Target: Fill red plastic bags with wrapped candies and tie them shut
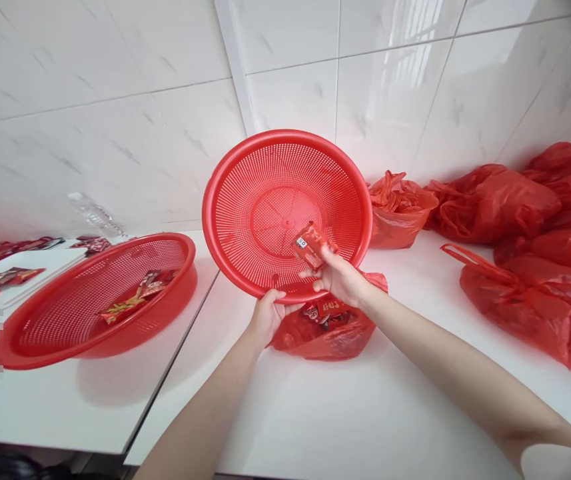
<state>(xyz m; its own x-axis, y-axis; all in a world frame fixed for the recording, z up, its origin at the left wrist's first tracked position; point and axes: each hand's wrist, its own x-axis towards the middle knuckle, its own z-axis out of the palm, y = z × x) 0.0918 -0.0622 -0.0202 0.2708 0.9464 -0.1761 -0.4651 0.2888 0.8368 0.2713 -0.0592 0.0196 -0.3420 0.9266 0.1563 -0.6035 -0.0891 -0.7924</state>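
Observation:
A round red mesh basket (pixel 285 143) is tilted up on its edge, its inside facing me. My left hand (pixel 268 317) grips its lower rim with the thumb over the edge. Inside the basket's lower right part, my right hand (pixel 340 277) holds a small red packet (pixel 311 245) with a white label, the other fingers spread. Just below the rim sits an open red plastic bag (pixel 328 341) with several red and dark packets in its mouth. The basket and my hands hide part of this bag.
Another red basket (pixel 185 293) with several packets stands tilted on the left. Filled red bags (pixel 495 203) lie along the right side, one small bag (pixel 399 210) by the wall. A white tray (pixel 62 260) with packets is at the far left. A dark seam crosses the white table (pixel 315 420).

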